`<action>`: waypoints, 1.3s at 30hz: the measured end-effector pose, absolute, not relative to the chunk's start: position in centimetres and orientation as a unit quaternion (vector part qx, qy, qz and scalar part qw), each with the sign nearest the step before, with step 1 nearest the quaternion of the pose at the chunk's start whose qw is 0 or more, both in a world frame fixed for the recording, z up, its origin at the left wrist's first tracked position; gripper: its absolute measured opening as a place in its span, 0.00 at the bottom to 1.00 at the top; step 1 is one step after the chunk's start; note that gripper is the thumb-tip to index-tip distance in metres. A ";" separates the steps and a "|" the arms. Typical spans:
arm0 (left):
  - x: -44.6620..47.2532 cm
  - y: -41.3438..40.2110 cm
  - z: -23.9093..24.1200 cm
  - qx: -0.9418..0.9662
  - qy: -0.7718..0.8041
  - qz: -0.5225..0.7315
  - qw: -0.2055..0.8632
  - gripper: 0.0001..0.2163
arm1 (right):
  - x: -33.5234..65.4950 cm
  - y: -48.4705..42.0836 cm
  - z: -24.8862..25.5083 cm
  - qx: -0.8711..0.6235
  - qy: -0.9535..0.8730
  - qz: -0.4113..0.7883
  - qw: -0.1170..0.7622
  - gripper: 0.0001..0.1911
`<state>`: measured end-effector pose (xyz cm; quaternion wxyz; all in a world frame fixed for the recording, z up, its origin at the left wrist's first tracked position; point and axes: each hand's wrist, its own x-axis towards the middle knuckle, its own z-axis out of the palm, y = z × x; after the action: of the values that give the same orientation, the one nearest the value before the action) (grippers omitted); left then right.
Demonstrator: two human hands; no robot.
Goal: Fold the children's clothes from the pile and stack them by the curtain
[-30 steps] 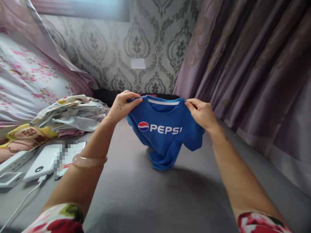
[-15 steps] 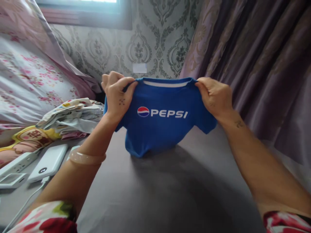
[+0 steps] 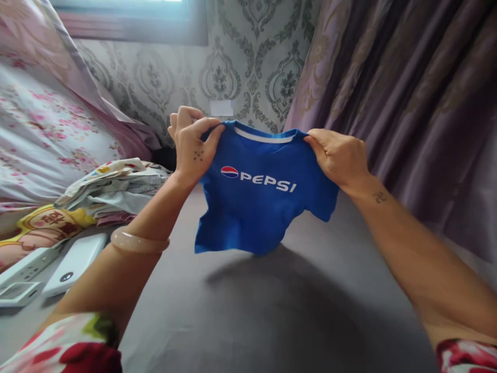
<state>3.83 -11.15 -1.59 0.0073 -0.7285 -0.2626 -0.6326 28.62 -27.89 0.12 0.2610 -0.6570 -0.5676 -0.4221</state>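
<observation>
A small blue T-shirt [image 3: 256, 207] with a white PEPSI logo hangs in the air over a grey bed sheet [image 3: 248, 311]. My left hand [image 3: 192, 142] pinches its left shoulder, fingers closed on the cloth. My right hand [image 3: 337, 155] grips the right shoulder the same way. The shirt is spread between both hands, front facing me, and its hem hangs just above the sheet. A pale bangle [image 3: 137, 241] sits on my left wrist.
A pile of folded patterned clothes [image 3: 116, 186] lies at the left, with a floral pillow [image 3: 42, 134] behind it. A white power bank [image 3: 73, 264] and a power strip [image 3: 23, 267] lie at the left edge. Purple curtains [image 3: 407, 103] hang on the right.
Both hands lifted the shirt from the sheet, where its bottom lay bunched. It now hangs free and spread out, with the hem off the bed.
</observation>
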 end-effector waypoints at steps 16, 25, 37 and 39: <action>5.6 -11.2 -0.7 -0.755 -0.238 -0.611 0.004 0.10 | 29.2 -28.4 0.8 -0.677 -0.560 -0.412 0.241 0.23; 5.5 -10.8 -0.8 -0.755 -0.243 -0.609 -0.030 0.09 | 29.1 -28.2 0.9 -0.687 -0.566 -0.393 0.231 0.22; 4.2 -10.4 0.6 -0.788 -0.189 -0.557 -0.181 0.08 | 29.6 -28.7 0.7 -0.649 -0.607 -0.262 0.377 0.21; 2.9 -11.1 1.9 -0.783 -0.175 -0.533 -0.269 0.10 | 29.7 -29.4 1.6 -0.627 -0.617 -0.175 0.441 0.20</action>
<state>2.87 -11.11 1.91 -0.2692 -0.7832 -0.1748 -0.5325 29.75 -29.41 1.55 0.4414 -0.6274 -0.6171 -0.1753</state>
